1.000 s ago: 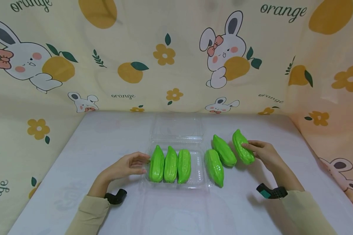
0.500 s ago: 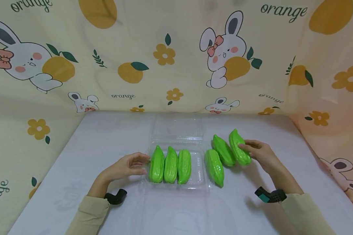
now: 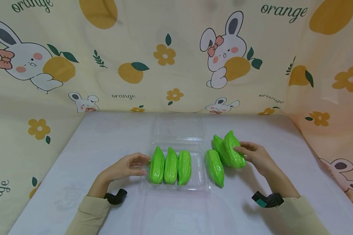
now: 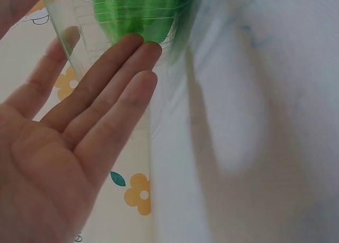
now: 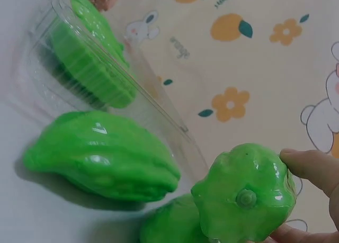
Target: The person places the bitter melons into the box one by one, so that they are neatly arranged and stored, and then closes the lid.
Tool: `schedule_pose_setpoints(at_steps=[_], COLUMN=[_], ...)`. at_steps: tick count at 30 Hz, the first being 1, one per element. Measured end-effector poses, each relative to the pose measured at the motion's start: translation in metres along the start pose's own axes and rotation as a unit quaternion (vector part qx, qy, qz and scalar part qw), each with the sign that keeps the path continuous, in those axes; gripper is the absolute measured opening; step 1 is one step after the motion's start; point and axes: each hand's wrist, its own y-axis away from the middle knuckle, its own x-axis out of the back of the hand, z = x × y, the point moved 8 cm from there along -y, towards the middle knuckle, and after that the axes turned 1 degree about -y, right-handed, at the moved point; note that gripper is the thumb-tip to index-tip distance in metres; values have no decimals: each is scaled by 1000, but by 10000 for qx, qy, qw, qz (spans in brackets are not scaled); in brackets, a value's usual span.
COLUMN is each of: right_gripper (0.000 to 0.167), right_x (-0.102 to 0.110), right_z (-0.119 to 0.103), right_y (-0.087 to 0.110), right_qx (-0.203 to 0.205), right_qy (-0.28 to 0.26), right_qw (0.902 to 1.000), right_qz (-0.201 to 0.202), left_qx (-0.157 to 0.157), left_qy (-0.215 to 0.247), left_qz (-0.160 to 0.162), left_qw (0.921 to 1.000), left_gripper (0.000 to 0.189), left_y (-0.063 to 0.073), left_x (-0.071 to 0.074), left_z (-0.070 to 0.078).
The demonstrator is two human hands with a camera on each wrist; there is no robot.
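Note:
My right hand [image 3: 258,157] pinches a green, ribbed toy bitter melon [image 3: 234,150] between thumb and fingers, raised off the table. In the right wrist view its stem end [image 5: 246,198] faces the camera. It partly covers a second bitter melon [image 3: 219,148] on the table; a third bitter melon [image 3: 214,168] lies just right of the clear plastic box [image 3: 198,169]. Three bitter melons [image 3: 171,165] stand side by side in the box, with space at its right. My left hand [image 3: 124,168] is at the box's left side, fingers extended; in the left wrist view the fingertips [image 4: 151,48] reach the clear wall.
The box's clear lid [image 3: 176,127] lies folded back behind it. A white table [image 3: 106,137] carries everything, and a printed rabbit-and-orange cloth [image 3: 188,75] hangs along the back and sides. Each wrist wears a black camera band [image 3: 267,199].
My right hand has carried its bitter melon leftward, from beside the back bitter melon to overlapping it in view. My left hand has stayed at the box.

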Motion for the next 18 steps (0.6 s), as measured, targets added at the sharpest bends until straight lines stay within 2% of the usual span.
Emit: schedule_pose_setpoints(at_steps=[18], right_gripper=[71], right_x=[-22], right_z=[-5], right_y=[8], right_qx=[34], right_qy=[-96], right_qw=[9998], right_qz=[-158], left_qx=[-36], left_qy=[-5], left_qz=[-93], left_qw=[9999], left_gripper=[54], left_y=[1], left_x=[-1], left_z=[5])
